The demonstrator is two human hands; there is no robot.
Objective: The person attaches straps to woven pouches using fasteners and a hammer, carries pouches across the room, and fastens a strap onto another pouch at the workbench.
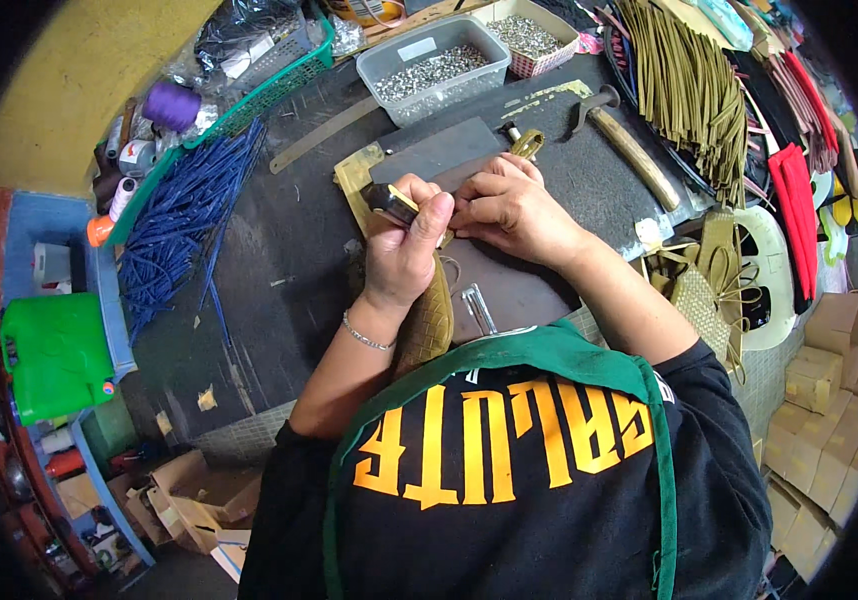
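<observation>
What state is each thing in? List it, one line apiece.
Left hand: closed around black-and-yellow handle
Right hand: curled in, grip hidden
Plastic tub: uncovered, holding metal pieces
Hammer: lying down, unheld
Blue strips: loosely heaped
Olive strips: bunched together
Purple thread: wound

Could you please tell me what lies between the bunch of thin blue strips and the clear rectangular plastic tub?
The head view shows a long, flat, greyish strip there, on the dark tabletop.
</observation>
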